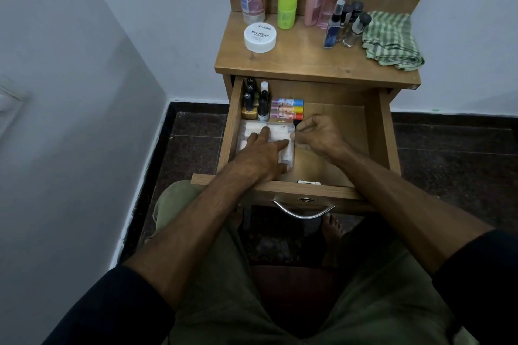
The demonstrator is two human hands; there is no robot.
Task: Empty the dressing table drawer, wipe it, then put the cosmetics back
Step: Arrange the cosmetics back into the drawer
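Head view: I judge restocking under way. My left hand (263, 148) lies flat, fingers straight, on a clear plastic case (266, 143) at the drawer (375, 131) near left; my right hand (316, 131) pinches its right edge. Nail polish bottles (253, 101) and lip balm tubes (287, 109) sit far left. Bottles, a nail polish remover tub (260, 36) and a green cloth (391, 39) remain on the tabletop (302, 59). Drawer's right half offers room; its side walls hem it in.

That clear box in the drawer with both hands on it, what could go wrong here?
The left hand lies flat on the clear plastic box while the right hand pinches its right edge; if it slides back, it might topple the upright nail polish bottles just behind it. The crowded bottles on the tabletop could tip if the drawer is jolted.
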